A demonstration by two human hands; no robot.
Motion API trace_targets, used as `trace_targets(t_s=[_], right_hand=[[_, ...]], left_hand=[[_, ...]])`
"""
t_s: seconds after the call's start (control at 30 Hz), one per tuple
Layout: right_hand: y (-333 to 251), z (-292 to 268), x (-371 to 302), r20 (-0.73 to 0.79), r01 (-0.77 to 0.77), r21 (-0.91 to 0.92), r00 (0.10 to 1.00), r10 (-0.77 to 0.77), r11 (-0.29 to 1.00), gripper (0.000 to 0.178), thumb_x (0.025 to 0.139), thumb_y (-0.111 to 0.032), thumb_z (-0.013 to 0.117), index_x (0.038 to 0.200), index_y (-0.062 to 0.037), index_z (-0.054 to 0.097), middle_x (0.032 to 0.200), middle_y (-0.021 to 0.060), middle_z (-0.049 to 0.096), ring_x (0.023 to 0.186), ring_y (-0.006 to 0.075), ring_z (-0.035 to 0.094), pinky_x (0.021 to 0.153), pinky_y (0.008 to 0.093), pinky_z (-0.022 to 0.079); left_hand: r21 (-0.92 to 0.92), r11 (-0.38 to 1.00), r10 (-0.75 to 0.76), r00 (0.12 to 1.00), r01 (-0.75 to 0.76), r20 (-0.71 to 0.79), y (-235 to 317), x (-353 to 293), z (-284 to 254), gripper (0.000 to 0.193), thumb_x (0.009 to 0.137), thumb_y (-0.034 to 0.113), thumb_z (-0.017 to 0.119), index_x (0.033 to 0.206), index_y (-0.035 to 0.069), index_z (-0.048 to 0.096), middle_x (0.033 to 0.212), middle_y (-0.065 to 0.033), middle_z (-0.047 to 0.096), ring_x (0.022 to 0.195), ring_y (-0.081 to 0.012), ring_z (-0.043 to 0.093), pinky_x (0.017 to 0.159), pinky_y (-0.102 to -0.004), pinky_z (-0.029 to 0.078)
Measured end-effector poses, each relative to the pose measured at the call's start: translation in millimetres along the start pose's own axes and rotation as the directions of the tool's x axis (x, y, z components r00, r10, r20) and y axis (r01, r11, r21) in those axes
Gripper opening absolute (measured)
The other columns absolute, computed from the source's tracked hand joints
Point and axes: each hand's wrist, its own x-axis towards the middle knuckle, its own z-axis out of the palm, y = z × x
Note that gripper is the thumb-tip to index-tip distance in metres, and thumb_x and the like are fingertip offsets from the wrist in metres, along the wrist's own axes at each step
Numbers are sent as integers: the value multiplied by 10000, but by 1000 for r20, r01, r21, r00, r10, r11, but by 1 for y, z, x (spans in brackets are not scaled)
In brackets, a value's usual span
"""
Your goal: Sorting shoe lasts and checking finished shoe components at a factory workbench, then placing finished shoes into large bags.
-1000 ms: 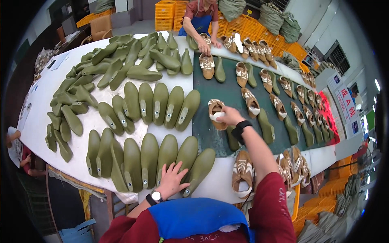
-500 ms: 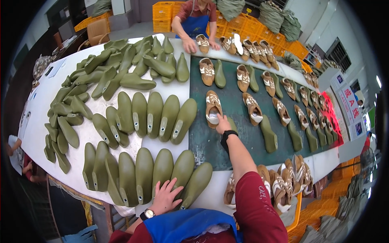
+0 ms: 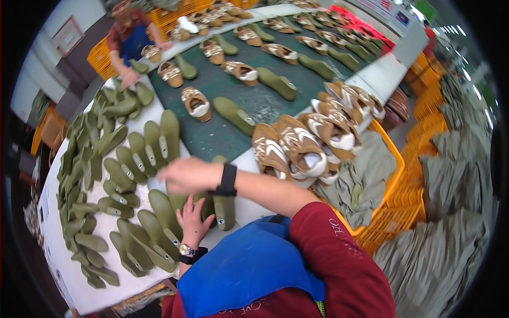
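Observation:
My left hand [image 3: 195, 220] has its fingers spread over the near row of olive-green shoe lasts [image 3: 161, 208], touching or just above them. Across it reaches my right hand [image 3: 188, 175], smeared by motion, above the same lasts; its fingers cannot be made out. Beyond, on the dark green belt [image 3: 207, 142], a brown and white shoe [image 3: 196, 104] stands beside a lone green last [image 3: 233, 115]. Farther along the belt, similar shoes and lasts lie in pairs.
Several brown and white shoes [image 3: 297, 143] crowd the table edge at right, beside an orange crate [image 3: 400, 159] holding grey-green cloth. A heap of lasts [image 3: 85, 159] covers the left of the white table. A co-worker [image 3: 130, 34] stands across, reaching toward lasts.
The view has swung to the right. My right hand has left the shoe on the belt and come back over the near lasts. My left hand stays at that row, fingers spread.

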Motion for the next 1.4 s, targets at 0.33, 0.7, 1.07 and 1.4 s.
trace_targets(t_s=[0.33, 0.7, 1.07, 1.4], right_hand=[[-1, 19, -203, 135, -422, -214, 880, 455, 881, 202, 731, -138, 561, 898, -34, 611, 905, 145, 621, 823, 327, 616, 667, 420, 503], [22, 8, -242, -229, -617, -367, 786, 575, 696, 181, 763, -197, 608, 875, -57, 577, 903, 134, 594, 747, 310, 617, 636, 407, 496], [17, 4, -266, -128, -714, -280, 690, 713, 641, 291, 755, -321, 630, 887, -63, 601, 884, 146, 620, 824, 322, 617, 693, 421, 497], [2, 13, -185, 46, -419, -93, 905, 424, 903, 397, 837, -379, 564, 1134, -116, 573, 971, 180, 595, 827, 334, 604, 700, 428, 489]], left_hand=[[99, 982, -167, 984, 160, 68, 5, 7, -5, 810, 700, 461, 687, 1366, 183, 320, 1316, -147, 435, 1267, -369, 314, 993, -598, 211], [128, 980, -161, 984, 152, 70, 5, 5, -5, 846, 693, 488, 679, 1370, 161, 292, 1218, -201, 514, 1226, -347, 392, 977, -608, 231], [86, 991, -105, 994, 103, 23, -11, 7, -2, 774, 714, 463, 680, 1329, 107, 372, 1305, -179, 412, 1229, -345, 354, 976, -557, 290], [-277, 897, -346, 937, 345, 50, -30, 15, -1, 759, 769, 529, 604, 1275, -9, 432, 1363, -308, 285, 1242, -413, 346, 1017, -403, 332]])
